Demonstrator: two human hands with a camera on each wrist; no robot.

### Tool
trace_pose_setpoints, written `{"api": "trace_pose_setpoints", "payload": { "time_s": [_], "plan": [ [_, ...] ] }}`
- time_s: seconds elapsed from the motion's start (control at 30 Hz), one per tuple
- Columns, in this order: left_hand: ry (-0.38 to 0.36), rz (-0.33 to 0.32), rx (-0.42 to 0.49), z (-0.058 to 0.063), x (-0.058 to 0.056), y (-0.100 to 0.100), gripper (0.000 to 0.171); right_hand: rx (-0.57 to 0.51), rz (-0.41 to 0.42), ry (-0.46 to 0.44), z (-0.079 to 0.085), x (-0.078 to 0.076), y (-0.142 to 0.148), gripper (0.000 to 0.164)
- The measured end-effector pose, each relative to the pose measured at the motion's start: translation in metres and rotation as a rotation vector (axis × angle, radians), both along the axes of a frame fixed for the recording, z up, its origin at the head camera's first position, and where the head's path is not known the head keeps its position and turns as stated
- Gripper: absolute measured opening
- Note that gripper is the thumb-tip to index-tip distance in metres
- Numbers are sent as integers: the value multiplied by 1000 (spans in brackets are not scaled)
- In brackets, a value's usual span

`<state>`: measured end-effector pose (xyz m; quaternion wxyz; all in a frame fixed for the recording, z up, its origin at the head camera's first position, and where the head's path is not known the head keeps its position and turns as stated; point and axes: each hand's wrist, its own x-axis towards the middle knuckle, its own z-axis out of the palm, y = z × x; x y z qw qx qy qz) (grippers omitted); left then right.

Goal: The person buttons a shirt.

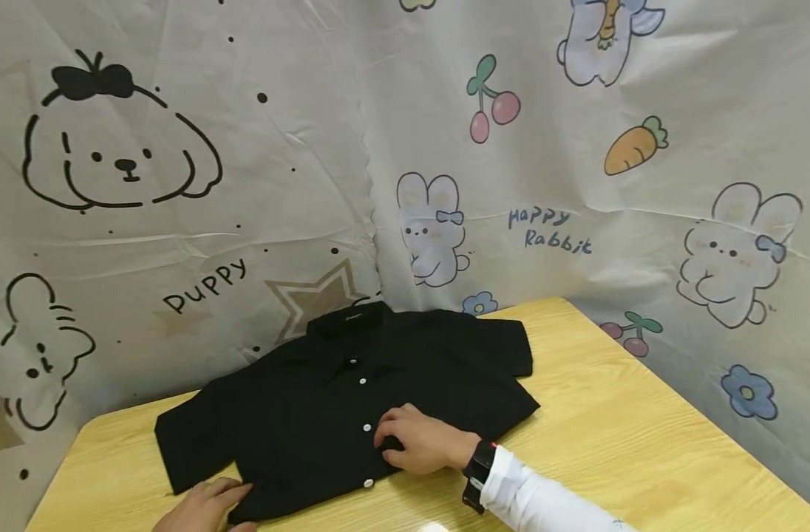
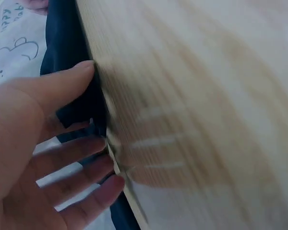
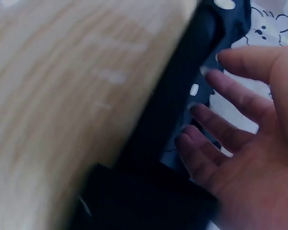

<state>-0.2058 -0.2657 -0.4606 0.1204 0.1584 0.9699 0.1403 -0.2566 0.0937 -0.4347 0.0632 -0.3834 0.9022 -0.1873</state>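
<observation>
The head view's near edge cuts off the left hand (image 1: 202,508) and the desk (image 1: 644,436); the collar label (image 1: 355,318) is too small to read; the right hand (image 1: 421,441) hides part of the shirt (image 1: 292,428).

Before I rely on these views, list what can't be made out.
Head view: lettering on the collar label, too small.
Head view: black shirt beneath the right hand, hidden by it.
Head view: left hand, partly cut off by bottom edge.
Right wrist view: dark shape, blurred, cut off below.

White sleeve (image 1: 545,493), black wrist strap (image 1: 480,464)
</observation>
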Motion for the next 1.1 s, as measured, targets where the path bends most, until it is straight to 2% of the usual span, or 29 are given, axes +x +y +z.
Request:
{"api": "trace_pose_setpoints", "payload": {
  "time_s": [0.1, 0.13, 0.23, 0.3, 0.43, 0.53, 0.57, 0.73, 0.83, 0.97, 1.03, 1.1],
  "plan": [
    [37, 14, 51, 7, 2, 16, 32, -10, -59, -31, -2, -2, 3, 19],
    [54, 59, 59, 10, 3, 21, 25, -14, -71, -35, -4, -2, 3, 20],
    [142, 140, 74, 16, 6, 30, 7, -35, -78, -40, -6, -5, -3, 21],
    [200, 197, 120, 20, 7, 33, 3, -59, -81, -32, -7, -9, -10, 21],
    [188, 260, 216, 26, 8, 36, 15, -105, -111, -38, -9, -19, -26, 20],
    [162, 275, 241, 29, 9, 38, 36, -90, -131, -69, -10, -23, -33, 18],
    [177, 275, 244, 29, 9, 38, 42, -81, -132, -74, -10, -24, -35, 18],
    [219, 308, 330, 28, 8, 40, 44, -64, -110, -57, -9, -26, -45, 17],
    [213, 323, 414, 28, 7, 37, 52, -59, -106, -36, -9, -25, -54, 18],
    [161, 296, 496, 29, 9, 29, 59, -33, -91, -8, -11, -27, -67, 23],
    [167, 215, 459, 29, 11, 23, 49, -11, -74, 13, -12, -27, -73, 26],
    [158, 122, 370, 28, 14, 16, 41, 6, -61, 41, -12, -28, -79, 27]
  ]
}}
